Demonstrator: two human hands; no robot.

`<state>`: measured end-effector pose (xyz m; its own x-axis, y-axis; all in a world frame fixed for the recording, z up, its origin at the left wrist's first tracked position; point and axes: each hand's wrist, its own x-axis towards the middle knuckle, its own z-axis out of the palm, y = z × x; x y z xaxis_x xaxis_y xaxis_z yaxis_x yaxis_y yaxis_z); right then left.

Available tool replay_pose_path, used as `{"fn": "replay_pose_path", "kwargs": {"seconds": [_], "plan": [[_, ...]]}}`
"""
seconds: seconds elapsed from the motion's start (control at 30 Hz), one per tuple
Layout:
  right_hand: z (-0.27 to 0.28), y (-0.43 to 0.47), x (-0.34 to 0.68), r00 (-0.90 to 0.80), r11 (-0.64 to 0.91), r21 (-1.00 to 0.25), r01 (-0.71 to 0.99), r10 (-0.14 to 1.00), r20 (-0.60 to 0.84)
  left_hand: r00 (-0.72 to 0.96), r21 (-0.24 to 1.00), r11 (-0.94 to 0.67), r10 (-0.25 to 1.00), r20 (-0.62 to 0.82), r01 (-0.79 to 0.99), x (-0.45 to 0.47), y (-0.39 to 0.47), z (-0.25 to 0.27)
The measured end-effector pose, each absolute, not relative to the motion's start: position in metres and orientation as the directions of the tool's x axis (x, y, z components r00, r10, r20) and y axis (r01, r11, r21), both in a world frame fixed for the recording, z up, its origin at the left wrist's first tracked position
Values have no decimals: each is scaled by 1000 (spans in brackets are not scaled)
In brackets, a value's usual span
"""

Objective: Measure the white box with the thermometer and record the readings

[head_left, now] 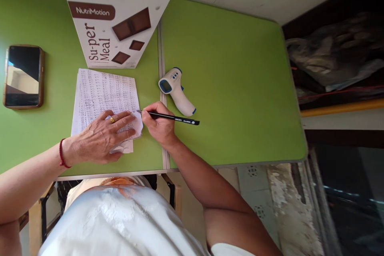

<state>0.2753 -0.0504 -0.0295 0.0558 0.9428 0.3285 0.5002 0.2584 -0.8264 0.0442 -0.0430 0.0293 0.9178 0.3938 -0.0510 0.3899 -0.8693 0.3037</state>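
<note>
My left hand [105, 134] lies flat with fingers stretched over the lower part of a sheet of paper [105, 88], which is covered in rows of small handwriting. A ring and a red cord bracelet show on this hand and wrist. At the sheet's right edge, my right hand [159, 124] grips a black pen [171, 116] between thumb and fingers. The pen's tip meets the paper near its right margin, close to my left fingertips. Another folded or stacked piece of paper pokes out beneath my left hand.
A white thermometer gun [177, 92] lies right of the paper, across the seam of the green table [234, 88]. Behind the paper stands a white NutriMotion box [120, 8]. At the far left rests a phone [24, 76]. Plastic bags [339, 52] fill a shelf at right.
</note>
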Motion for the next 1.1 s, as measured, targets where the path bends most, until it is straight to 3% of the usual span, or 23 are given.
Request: {"fn": "replay_pose_path", "kwargs": {"seconds": [0.3,0.83,1.03,1.1], "plan": [[-31,-51,276,105,248,-824,510,932,346,916,305,-867,399,-48,394,44,-44,30],[-33,-52,279,46,277,-813,512,936,348,918,313,-869,395,-26,383,42,-43,27],[-33,-44,293,-60,455,-624,635,834,548,917,313,-868,399,-27,386,41,-42,27],[-40,-40,302,-121,478,-558,678,822,557,918,312,-869,397,-24,384,40,-42,26]]}}
